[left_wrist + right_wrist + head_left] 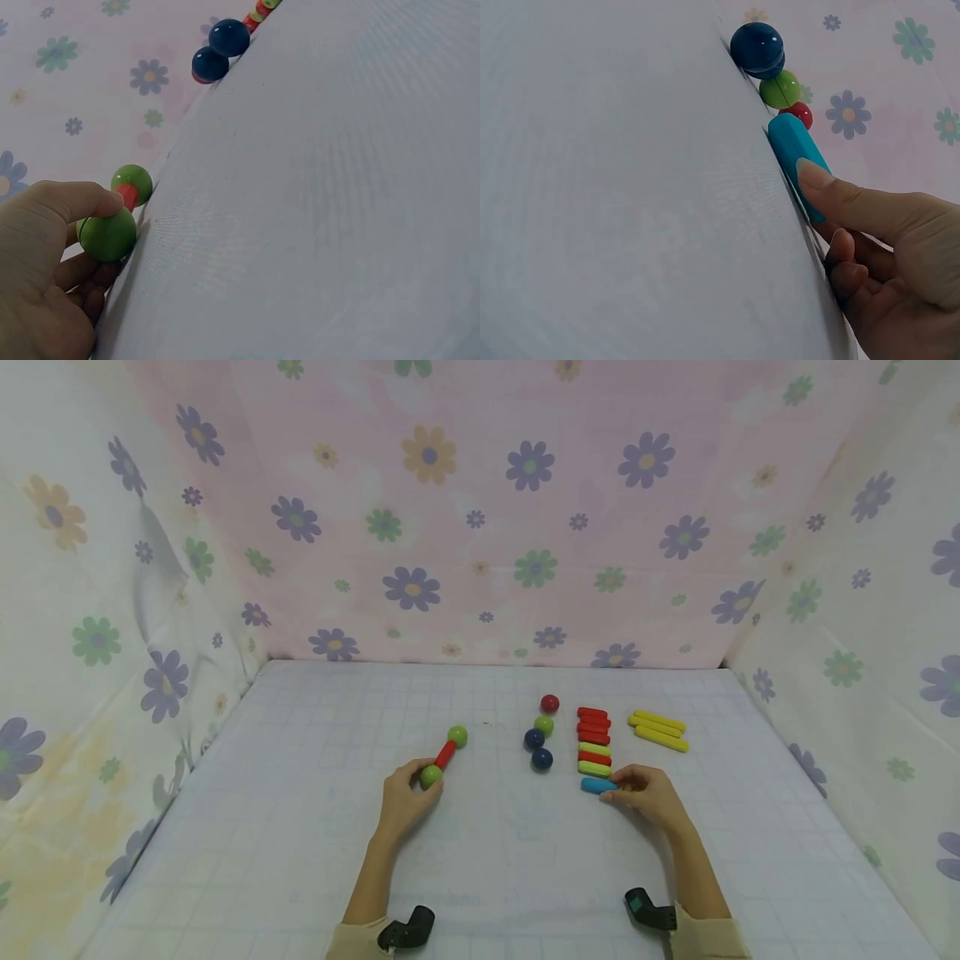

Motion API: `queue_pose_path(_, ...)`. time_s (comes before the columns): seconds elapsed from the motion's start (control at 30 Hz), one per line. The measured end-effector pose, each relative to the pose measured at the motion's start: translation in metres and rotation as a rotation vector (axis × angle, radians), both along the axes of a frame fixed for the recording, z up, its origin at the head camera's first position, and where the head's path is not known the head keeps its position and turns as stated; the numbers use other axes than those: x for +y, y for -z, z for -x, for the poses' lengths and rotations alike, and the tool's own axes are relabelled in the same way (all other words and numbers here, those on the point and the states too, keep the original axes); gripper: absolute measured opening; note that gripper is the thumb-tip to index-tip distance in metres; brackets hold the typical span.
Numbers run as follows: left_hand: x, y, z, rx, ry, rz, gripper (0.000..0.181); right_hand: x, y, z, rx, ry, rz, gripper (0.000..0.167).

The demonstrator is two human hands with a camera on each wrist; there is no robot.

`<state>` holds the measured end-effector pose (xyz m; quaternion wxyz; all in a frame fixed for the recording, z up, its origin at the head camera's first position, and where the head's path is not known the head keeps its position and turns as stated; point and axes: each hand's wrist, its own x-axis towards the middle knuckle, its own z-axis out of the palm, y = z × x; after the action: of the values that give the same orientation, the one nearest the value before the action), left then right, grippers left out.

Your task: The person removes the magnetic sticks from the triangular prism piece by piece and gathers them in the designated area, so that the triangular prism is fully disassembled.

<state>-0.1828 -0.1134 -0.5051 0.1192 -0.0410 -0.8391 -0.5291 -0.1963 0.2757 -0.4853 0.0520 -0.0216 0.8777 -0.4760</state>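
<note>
A red rod (446, 754) joins two green balls, the far ball (457, 736) and the near ball (431, 777), into one dumbbell-like piece lying on the table. My left hand (405, 802) grips the near ball between thumb and fingers; the left wrist view shows the same ball (108, 235) in the grasp. On the right, my right hand (649, 795) pinches the right end of a blue rod (597, 785), just in front of a column of short rods. Close up in the right wrist view, the thumb lies along the blue rod (795, 154), which is at the tabletop.
Several red and light-green rods (594, 728) lie stacked in a column beyond the blue rod. Left of them are a red ball (550, 703), a green ball (544, 725) and two dark blue balls (542, 760). Yellow rods (660, 737) lie at the right. Flowered cloth (480, 527) walls the table.
</note>
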Motion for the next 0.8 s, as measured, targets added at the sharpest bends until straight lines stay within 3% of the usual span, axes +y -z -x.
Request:
queue_pose_path(0.2,0.0001,0.003,0.0009,0.071,-0.011,0.043,0.034,0.0011,0.0024,0.0009,0.02,0.007,-0.013,0.034)
queue_pose_path(0.43,-0.0006,0.0043,0.0031,0.015,-0.005,0.013,0.035,-0.0001,0.0074,0.0037,0.009,0.093,-0.052,0.039)
queue_pose_path(0.8,-0.0006,0.0058,0.0031,0.043,-0.01,0.023,0.033,-0.0018,0.0047,0.0042,-0.015,0.102,-0.028,0.045)
